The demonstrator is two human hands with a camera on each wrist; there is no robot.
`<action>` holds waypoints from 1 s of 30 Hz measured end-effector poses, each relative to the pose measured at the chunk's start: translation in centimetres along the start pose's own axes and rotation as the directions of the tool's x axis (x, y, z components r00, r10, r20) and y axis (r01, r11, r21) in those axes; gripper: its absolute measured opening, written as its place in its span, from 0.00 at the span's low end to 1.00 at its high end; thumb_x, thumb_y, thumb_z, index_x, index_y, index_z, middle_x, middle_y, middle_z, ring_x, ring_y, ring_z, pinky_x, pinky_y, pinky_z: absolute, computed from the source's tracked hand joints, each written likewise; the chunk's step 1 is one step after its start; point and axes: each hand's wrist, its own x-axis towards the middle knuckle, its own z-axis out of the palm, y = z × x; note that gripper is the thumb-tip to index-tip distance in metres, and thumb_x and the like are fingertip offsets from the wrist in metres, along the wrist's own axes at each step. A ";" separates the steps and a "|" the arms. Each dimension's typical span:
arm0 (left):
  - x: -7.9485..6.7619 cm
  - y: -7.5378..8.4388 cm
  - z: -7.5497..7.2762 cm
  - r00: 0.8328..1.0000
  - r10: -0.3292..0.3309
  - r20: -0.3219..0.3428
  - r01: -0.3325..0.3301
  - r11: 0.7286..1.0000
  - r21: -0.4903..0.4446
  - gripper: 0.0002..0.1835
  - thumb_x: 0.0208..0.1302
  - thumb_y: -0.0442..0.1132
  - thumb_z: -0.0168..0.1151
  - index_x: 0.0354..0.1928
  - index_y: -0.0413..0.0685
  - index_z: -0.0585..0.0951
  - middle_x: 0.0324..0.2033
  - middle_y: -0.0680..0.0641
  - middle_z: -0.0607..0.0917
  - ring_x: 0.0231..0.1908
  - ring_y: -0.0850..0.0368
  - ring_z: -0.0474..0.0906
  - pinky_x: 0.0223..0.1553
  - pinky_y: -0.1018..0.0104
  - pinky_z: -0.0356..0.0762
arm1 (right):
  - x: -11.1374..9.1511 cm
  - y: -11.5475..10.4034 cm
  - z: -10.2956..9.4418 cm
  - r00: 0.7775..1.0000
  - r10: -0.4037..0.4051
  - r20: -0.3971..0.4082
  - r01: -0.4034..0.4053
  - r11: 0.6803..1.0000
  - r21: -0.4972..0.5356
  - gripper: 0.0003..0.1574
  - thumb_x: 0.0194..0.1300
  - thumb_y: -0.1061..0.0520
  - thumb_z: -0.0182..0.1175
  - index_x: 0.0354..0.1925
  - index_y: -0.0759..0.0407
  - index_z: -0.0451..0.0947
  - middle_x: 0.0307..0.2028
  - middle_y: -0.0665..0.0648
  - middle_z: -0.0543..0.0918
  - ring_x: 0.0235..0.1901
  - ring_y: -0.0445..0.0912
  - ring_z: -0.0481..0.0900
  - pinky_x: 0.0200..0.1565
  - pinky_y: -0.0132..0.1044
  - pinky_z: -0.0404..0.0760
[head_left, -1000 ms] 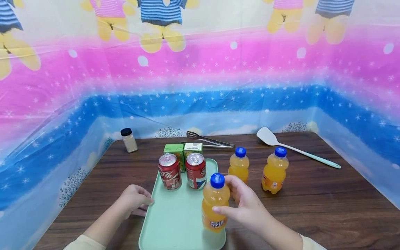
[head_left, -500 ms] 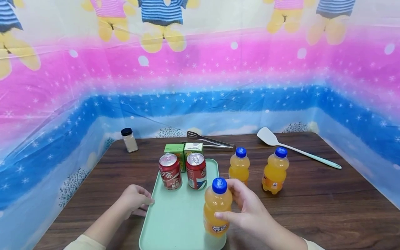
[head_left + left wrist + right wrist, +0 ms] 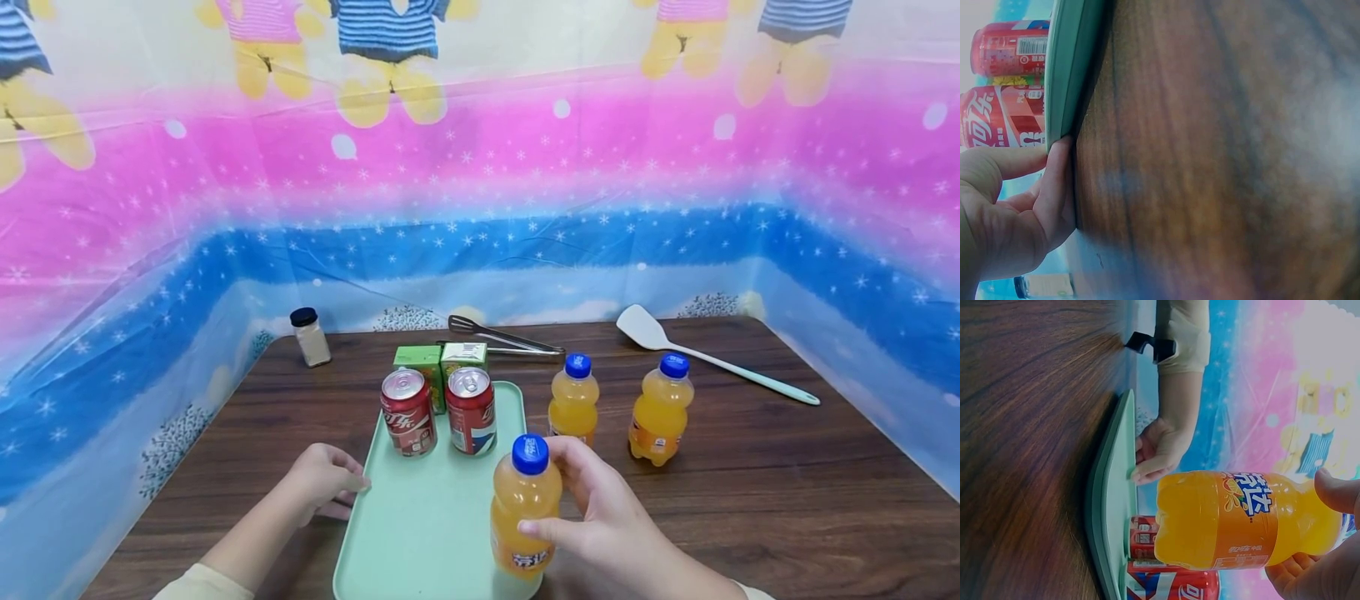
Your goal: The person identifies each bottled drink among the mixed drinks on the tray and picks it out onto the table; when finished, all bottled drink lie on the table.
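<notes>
My right hand (image 3: 600,508) grips an orange soda bottle (image 3: 525,533) with a blue cap, thumb on one side and fingers on the other. The bottle hangs upright over the right edge of a pale green tray (image 3: 420,533); in the right wrist view its base is apart from the tray. With thumb and fingers, my left hand (image 3: 322,482) pinches the tray's left rim, as the left wrist view also shows. Two red soda cans, the left can (image 3: 408,421) and the right can (image 3: 471,417), stand on the tray's far part. Behind them are two green cartons (image 3: 418,357), partly hidden.
Two more orange soda bottles, a nearer-to-tray bottle (image 3: 574,400) and a farther bottle (image 3: 660,412), stand right of the tray. Along the back lie metal tongs (image 3: 510,340) and a white spatula (image 3: 712,358). A black-lidded jar (image 3: 311,337) stands at back left.
My right hand has moved the orange soda bottle slightly right and towards me. My left hand has stayed on the tray's rim, and the tray has not moved.
</notes>
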 end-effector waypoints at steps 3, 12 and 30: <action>0.0 0.0 0.0 1.000 -0.004 -0.004 0.004 1.000 0.003 0.09 0.56 0.27 0.63 0.38 0.28 0.76 0.32 0.38 0.78 0.27 0.50 0.79 0.28 0.57 0.83 | -0.1 -0.1 0.0 1.000 -0.003 0.000 0.003 1.000 0.004 0.35 0.53 0.58 0.70 0.56 0.58 0.66 0.52 0.57 0.74 0.53 0.46 0.74 0.58 0.34 0.70; 0.0 0.0 0.0 1.000 -0.009 -0.006 0.009 1.000 0.002 0.09 0.56 0.27 0.62 0.38 0.28 0.76 0.31 0.38 0.78 0.27 0.50 0.79 0.28 0.57 0.83 | -0.2 -0.3 0.1 1.000 0.024 0.010 -0.024 0.999 0.030 0.35 0.54 0.58 0.69 0.57 0.59 0.65 0.53 0.58 0.74 0.54 0.47 0.73 0.58 0.34 0.70; 0.0 0.0 -0.1 1.000 -0.008 -0.001 0.008 1.000 0.006 0.09 0.56 0.27 0.62 0.38 0.28 0.76 0.31 0.38 0.78 0.27 0.50 0.79 0.28 0.57 0.83 | 0.1 0.3 -0.6 0.999 -0.017 -0.032 0.017 1.000 -0.011 0.36 0.53 0.59 0.70 0.57 0.58 0.65 0.53 0.55 0.76 0.52 0.47 0.74 0.57 0.35 0.72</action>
